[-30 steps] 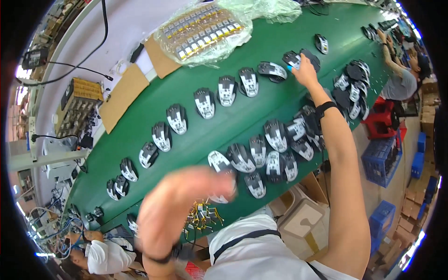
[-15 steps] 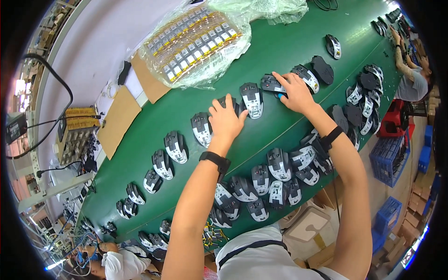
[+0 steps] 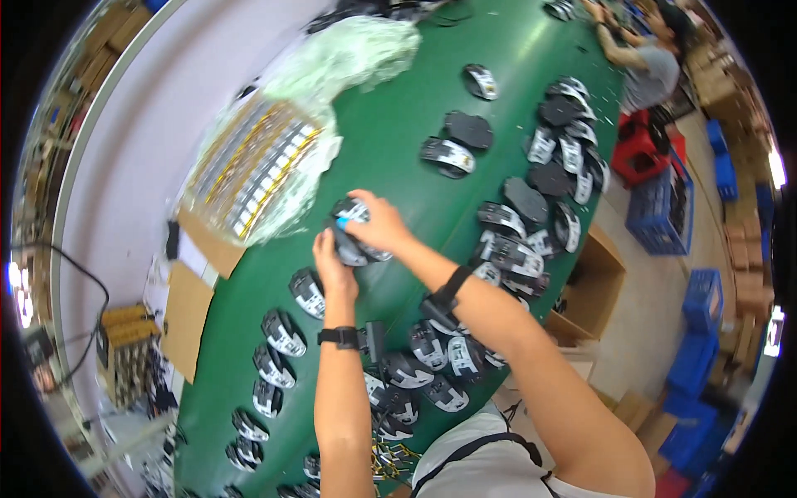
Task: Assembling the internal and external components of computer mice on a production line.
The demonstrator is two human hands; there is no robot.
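My left hand (image 3: 335,270) is closed around the side of a dark computer mouse (image 3: 344,243), held over the middle of the green table. My right hand (image 3: 379,227) closes on the same mouse from the right, a bright blue spot showing at its thumb tip. Just past my right fingers shows part of another black and white mouse (image 3: 352,207). The fingers hide much of both. Nearest my left wrist lies a white and black mouse (image 3: 308,293), at the head of a row running toward the lower left.
Many half-built mice (image 3: 465,357) cluster along the table's near edge. Beyond my hands lie a white shell (image 3: 448,155) and a dark base (image 3: 469,130). Plastic-wrapped small parts (image 3: 261,166) sit at the left near cardboard (image 3: 188,319). A co-worker (image 3: 652,66) is at the far right.
My hands have come together and now grip a mouse between them; before, they lay apart on separate mice. The view has turned, so the table appears shifted.
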